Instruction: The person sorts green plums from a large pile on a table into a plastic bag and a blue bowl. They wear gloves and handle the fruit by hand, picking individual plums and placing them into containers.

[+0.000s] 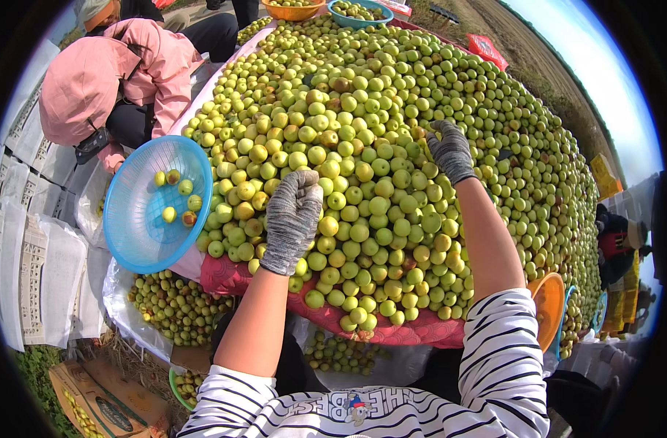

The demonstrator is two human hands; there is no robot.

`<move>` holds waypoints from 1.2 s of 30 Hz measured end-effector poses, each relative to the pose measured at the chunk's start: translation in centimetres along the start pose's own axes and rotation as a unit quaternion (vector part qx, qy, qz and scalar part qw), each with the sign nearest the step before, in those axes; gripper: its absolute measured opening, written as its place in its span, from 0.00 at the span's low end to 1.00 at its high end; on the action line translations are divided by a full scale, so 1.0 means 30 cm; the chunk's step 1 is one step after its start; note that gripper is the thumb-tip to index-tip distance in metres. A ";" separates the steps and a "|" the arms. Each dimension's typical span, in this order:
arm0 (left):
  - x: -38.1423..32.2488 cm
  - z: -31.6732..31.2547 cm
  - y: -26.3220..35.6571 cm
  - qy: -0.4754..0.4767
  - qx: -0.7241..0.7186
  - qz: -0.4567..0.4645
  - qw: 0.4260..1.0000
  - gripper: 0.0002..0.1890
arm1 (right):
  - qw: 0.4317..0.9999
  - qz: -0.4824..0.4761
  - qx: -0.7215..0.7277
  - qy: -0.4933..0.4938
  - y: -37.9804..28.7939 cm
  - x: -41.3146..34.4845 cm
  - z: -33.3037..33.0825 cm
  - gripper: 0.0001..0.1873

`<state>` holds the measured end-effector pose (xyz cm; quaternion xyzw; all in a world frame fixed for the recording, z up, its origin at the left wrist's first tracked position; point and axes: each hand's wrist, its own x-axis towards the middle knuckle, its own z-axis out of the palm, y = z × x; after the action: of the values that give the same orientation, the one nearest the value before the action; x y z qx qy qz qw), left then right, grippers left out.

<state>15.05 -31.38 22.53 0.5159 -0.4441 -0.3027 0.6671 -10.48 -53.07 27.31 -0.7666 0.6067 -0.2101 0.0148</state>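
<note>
A large heap of small round green fruits [377, 205], which look like jujubes, covers the table before me. Some have brown or reddish patches. My left hand [292, 222], in a grey knit glove, is over the near left part of the heap with its fingers curled. Whether a fruit is inside them is hidden. Farther out on the right, my right hand [450, 152], gloved alike, reaches to the fruits with thumb and fingertips apart. No fruit shows clearly in its grasp. Left of my left hand, a blue plastic basket [141, 235] tilts at the heap's edge with several fruits inside.
A person in a pink jacket [92, 87] bends over at the left, near stacked crates [32, 274]. Below the red cloth edge [421, 331] lie more fruits in plastic liners. An orange basket [547, 306] stands beside my right arm; a cardboard box [109, 399] is at lower left.
</note>
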 end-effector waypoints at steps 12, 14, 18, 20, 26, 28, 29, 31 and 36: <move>0.080 0.140 -0.020 -0.017 0.070 0.064 0.995 0.06 | 0.952 -0.150 -0.212 -0.161 0.053 0.365 0.216 0.27; 0.090 0.162 -0.010 -0.011 0.048 0.049 0.998 0.06 | 0.946 -0.090 -0.224 -0.217 0.021 0.370 0.209 0.26; 0.108 0.177 0.032 -0.017 -0.128 -0.117 0.985 0.09 | 0.951 -0.039 -0.170 -0.257 -0.059 0.335 0.098 0.26; 0.119 0.174 0.050 -0.066 -0.332 -0.256 0.905 0.21 | 0.969 -0.056 0.080 -0.228 -0.119 0.253 0.036 0.28; 0.111 0.190 0.044 -0.109 -0.659 -0.344 0.660 0.27 | 0.827 -0.435 0.293 -0.202 -0.281 -0.029 -0.011 0.32; 0.112 0.182 0.029 -0.098 -0.641 -0.385 0.657 0.23 | 0.834 -0.430 0.295 -0.180 -0.241 0.017 0.002 0.31; 0.113 0.178 0.021 -0.104 -0.615 -0.381 0.682 0.22 | 0.879 -0.366 0.261 -0.155 -0.196 0.082 0.012 0.28; 0.113 0.173 0.003 -0.146 -0.598 -0.364 0.700 0.20 | 0.975 -0.200 0.085 -0.046 -0.067 0.259 0.024 0.22; 0.111 0.166 -0.023 -0.161 -0.556 -0.355 0.734 0.21 | 0.978 0.066 -0.192 -0.046 0.263 0.571 0.009 0.61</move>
<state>11.97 -36.54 23.15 0.1164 -0.0819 -0.7893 0.5973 -14.66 -71.25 30.09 -0.7220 0.6838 -0.0528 -0.0913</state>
